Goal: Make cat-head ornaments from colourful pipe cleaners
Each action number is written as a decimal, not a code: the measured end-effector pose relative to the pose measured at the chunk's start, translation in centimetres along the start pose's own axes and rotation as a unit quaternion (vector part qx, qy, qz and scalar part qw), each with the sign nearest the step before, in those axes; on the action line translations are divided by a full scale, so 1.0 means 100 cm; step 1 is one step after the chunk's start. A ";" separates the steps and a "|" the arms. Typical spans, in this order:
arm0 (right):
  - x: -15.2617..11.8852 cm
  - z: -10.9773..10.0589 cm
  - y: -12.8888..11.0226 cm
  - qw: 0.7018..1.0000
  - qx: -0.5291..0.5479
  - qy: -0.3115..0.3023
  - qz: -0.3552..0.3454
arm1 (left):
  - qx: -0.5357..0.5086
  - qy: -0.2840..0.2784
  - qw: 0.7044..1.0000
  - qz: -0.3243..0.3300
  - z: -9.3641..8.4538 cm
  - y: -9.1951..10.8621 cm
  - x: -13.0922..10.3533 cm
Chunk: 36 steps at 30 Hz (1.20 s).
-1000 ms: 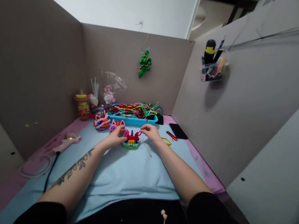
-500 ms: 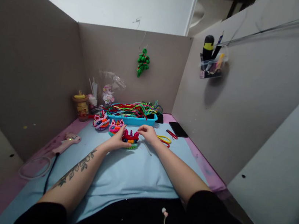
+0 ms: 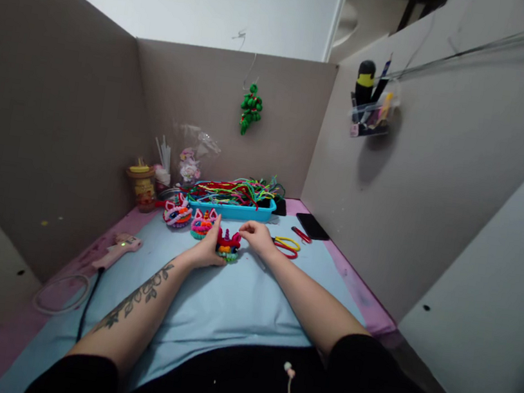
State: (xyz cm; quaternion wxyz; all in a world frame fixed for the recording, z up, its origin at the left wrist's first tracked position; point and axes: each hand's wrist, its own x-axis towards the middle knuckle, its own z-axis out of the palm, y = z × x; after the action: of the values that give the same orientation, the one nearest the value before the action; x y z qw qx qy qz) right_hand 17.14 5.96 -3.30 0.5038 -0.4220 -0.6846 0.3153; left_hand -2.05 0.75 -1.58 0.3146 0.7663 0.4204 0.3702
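My left hand (image 3: 206,250) is wrapped round the left side of a red fuzzy figure (image 3: 228,246) with a purple horn and an orange and green lower part. Close to the figure's right ear is my right hand (image 3: 256,236), its fingers pinched together; what they hold, if anything, is too small to make out. Two similar pieces sit further left: a pink one (image 3: 201,225) just behind my left hand and a pink and orange one (image 3: 176,214). Scissors with yellow and red handles (image 3: 290,247) lie beside my right wrist.
Behind stands a blue tray (image 3: 230,212) of coloured fuzzy stems. A phone (image 3: 312,227) and a red tool (image 3: 301,235) lie at right. A yellow-lidded cup (image 3: 142,187) and a pink corded tool (image 3: 116,253) are at left. Grey panels (image 3: 281,128) enclose the table.
My left hand has turned slightly, its thumb now lower at the figure's base. The red figure has shifted a little left, and my right hand has moved slightly left with it.
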 end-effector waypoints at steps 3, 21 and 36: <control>-0.001 0.000 -0.001 1.000 -0.006 0.001 0.002 | 0.007 -0.002 1.000 -0.006 -0.001 0.001 -0.001; -0.006 0.001 -0.007 1.000 -0.020 0.014 -0.001 | 0.013 0.004 1.000 -0.010 -0.004 -0.002 0.004; -0.002 0.001 -0.004 0.999 -0.023 0.026 -0.007 | 0.009 -0.001 1.000 0.006 -0.005 -0.012 0.005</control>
State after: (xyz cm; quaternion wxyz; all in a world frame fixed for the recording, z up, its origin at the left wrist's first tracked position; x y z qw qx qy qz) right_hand 16.93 5.59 -3.09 0.5136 -0.4365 -0.6814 0.2851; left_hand -2.70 1.83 -2.10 0.3057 0.7718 0.4193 0.3673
